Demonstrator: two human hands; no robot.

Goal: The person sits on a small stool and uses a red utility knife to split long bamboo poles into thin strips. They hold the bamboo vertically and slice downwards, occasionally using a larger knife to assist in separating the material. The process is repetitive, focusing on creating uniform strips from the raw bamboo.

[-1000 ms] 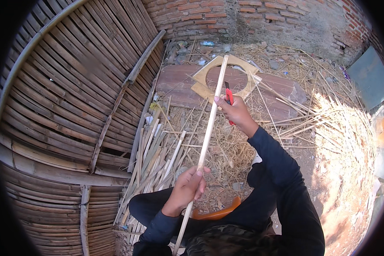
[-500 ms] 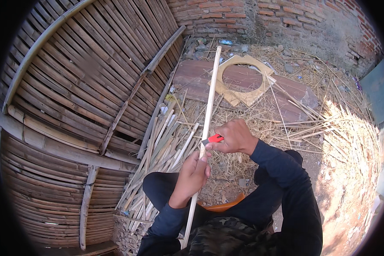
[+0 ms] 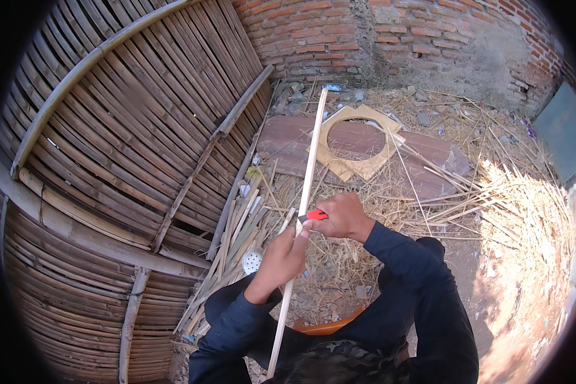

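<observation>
Holding the red knife (image 3: pixel 316 215), the right hand (image 3: pixel 347 214) has come down the pale stick (image 3: pixel 312 160), which slants above straw (image 3: pixel 352 249), to the left hand (image 3: pixel 281 258) gripping it — so the blade (image 3: pixel 302 219) now sits against it, seemingly placed to cut.

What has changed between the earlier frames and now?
The right hand, still gripping the red knife, has come down the wooden strip, close to the left hand. Nothing was put down. The left hand keeps hold of the strip; the holed board lies where it was.
</observation>
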